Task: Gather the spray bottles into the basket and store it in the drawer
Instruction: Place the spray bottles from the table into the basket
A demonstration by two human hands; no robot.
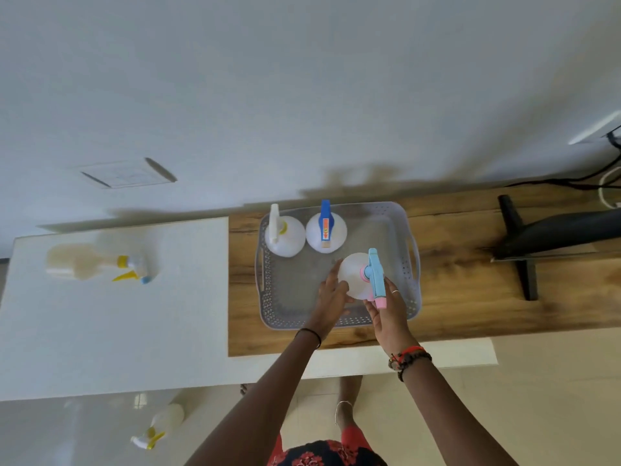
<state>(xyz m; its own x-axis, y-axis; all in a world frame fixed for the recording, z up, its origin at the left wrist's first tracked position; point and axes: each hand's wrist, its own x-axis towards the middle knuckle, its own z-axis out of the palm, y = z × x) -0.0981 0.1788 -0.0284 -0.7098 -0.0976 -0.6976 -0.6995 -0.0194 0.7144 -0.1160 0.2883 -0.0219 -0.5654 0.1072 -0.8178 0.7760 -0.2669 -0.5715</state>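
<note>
Both hands [359, 297] grip one bottle [356, 277] over the basket [339, 322] holding two; two lie outside.

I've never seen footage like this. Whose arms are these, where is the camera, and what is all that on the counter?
There is no machine here: a person wears one camera on the head, looking down at their own arms. The left hand and right hand together hold a spray bottle with a light blue and pink trigger over a grey perforated basket on a wooden top. Two more bottles stand inside it, one with a white trigger, one with a dark blue trigger. A yellow-trigger bottle lies on the white surface at left, another lower down. A black stand sits at right.
</note>
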